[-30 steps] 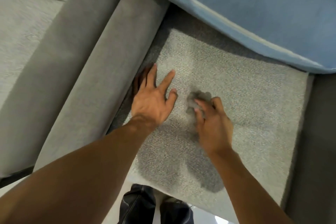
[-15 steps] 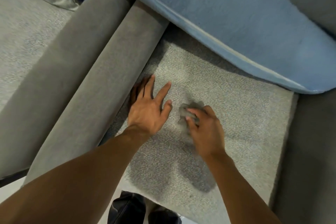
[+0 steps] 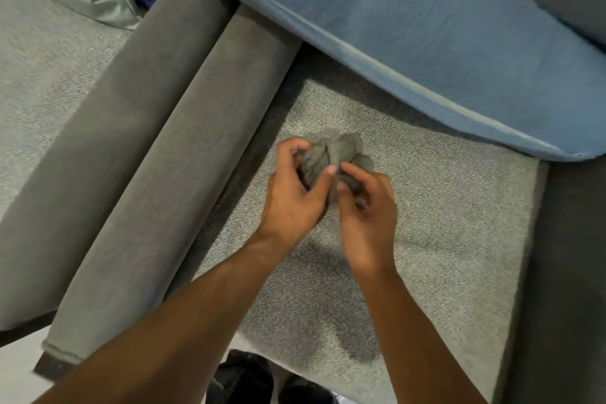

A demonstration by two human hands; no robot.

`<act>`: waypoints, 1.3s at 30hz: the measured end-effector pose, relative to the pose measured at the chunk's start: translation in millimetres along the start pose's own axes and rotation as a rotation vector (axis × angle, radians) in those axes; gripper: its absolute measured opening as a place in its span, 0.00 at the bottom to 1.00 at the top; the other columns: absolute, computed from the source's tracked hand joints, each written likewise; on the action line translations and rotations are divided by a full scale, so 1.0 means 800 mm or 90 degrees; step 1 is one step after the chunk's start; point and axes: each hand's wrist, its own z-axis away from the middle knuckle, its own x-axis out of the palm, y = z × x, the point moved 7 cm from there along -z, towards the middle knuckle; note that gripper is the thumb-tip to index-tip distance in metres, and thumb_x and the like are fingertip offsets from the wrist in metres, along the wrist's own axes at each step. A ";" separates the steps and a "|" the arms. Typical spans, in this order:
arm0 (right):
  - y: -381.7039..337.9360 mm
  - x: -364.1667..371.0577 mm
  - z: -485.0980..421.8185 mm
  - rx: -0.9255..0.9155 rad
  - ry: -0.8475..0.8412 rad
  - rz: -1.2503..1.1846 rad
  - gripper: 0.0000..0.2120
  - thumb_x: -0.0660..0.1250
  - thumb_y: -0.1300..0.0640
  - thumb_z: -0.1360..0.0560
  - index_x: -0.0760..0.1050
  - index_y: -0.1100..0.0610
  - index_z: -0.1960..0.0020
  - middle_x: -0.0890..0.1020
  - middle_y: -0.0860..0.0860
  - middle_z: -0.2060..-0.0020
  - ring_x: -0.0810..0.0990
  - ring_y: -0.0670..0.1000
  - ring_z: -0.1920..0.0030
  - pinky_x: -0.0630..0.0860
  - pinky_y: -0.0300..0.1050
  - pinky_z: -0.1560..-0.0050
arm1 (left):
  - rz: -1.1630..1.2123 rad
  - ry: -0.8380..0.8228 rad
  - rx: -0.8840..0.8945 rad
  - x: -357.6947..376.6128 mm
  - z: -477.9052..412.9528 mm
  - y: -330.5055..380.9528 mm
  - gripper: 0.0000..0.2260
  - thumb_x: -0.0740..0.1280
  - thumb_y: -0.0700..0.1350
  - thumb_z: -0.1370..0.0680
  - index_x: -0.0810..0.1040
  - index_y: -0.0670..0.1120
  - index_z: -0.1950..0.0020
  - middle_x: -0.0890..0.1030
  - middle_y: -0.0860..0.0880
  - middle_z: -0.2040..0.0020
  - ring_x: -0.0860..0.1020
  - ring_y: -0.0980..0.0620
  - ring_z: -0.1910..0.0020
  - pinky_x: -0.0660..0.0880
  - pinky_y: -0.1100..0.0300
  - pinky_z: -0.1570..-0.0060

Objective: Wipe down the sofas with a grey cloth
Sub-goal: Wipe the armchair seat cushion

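Together left hand [image 3: 292, 197], right hand [image 3: 369, 220] curl round cloth [image 3: 339, 151]

Soft, fairly dim indoor light comes from above — a diffuse dark shadow pools on the seat cushion [image 3: 442, 256] near its front edge, another under the blue cushion [image 3: 426, 26]. The right hand [image 3: 367, 223] is slightly motion-blurred (fingers most), and wide-angle distortion bows lines near the edges.

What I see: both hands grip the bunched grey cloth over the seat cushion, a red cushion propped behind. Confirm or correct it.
One slip: the head view shows the propped cushion is blue, not red. Otherwise right: left hand and right hand both grip the bunched grey cloth over the seat cushion.
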 end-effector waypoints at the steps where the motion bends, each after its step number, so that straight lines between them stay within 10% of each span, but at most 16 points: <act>1: 0.000 -0.009 0.001 -0.011 0.025 0.016 0.12 0.69 0.62 0.22 0.79 0.49 0.43 0.75 0.51 0.45 0.80 0.41 0.48 0.78 0.35 0.49 | 0.022 0.024 0.016 -0.003 -0.001 0.004 0.16 0.69 0.44 0.19 0.66 0.57 0.39 0.82 0.49 0.49 0.83 0.52 0.51 0.82 0.50 0.51; 7: 0.018 -0.016 -0.005 -0.069 -0.055 0.277 0.20 0.66 0.53 0.21 0.70 0.46 0.29 0.69 0.46 0.44 0.76 0.43 0.47 0.79 0.42 0.45 | -0.343 -0.100 0.153 0.003 -0.002 -0.001 0.12 0.65 0.42 0.19 0.74 0.57 0.39 0.66 0.47 0.35 0.74 0.48 0.42 0.73 0.69 0.41; 12: 0.034 -0.058 -0.026 -0.156 0.062 0.606 0.27 0.62 0.47 0.20 0.64 0.53 0.24 0.66 0.59 0.28 0.68 0.59 0.30 0.64 0.59 0.30 | -0.668 -0.146 0.191 0.014 0.006 -0.011 0.21 0.57 0.63 0.17 0.69 0.54 0.28 0.60 0.45 0.29 0.78 0.46 0.45 0.82 0.50 0.54; 19: 0.082 -0.052 -0.055 -0.120 -0.110 0.778 0.31 0.41 0.36 0.19 0.44 0.46 0.19 0.43 0.55 0.19 0.38 0.59 0.20 0.40 0.59 0.22 | -0.662 -0.032 0.246 0.030 -0.046 0.005 0.15 0.61 0.52 0.15 0.75 0.51 0.30 0.67 0.47 0.32 0.79 0.49 0.53 0.84 0.52 0.59; 30: 0.077 -0.066 -0.049 -0.120 -0.172 0.782 0.37 0.46 0.27 0.22 0.38 0.40 0.20 0.39 0.52 0.19 0.35 0.56 0.21 0.40 0.62 0.22 | -0.696 -0.048 0.094 0.022 -0.021 -0.014 0.24 0.52 0.68 0.17 0.64 0.63 0.22 0.65 0.47 0.35 0.81 0.44 0.57 0.77 0.54 0.59; 39: 0.079 -0.071 -0.049 -0.138 -0.138 0.772 0.36 0.48 0.28 0.22 0.45 0.41 0.19 0.44 0.51 0.19 0.39 0.56 0.20 0.43 0.63 0.22 | -0.652 0.003 0.208 0.037 -0.052 -0.008 0.20 0.56 0.61 0.15 0.68 0.62 0.23 0.74 0.48 0.38 0.80 0.49 0.62 0.74 0.59 0.65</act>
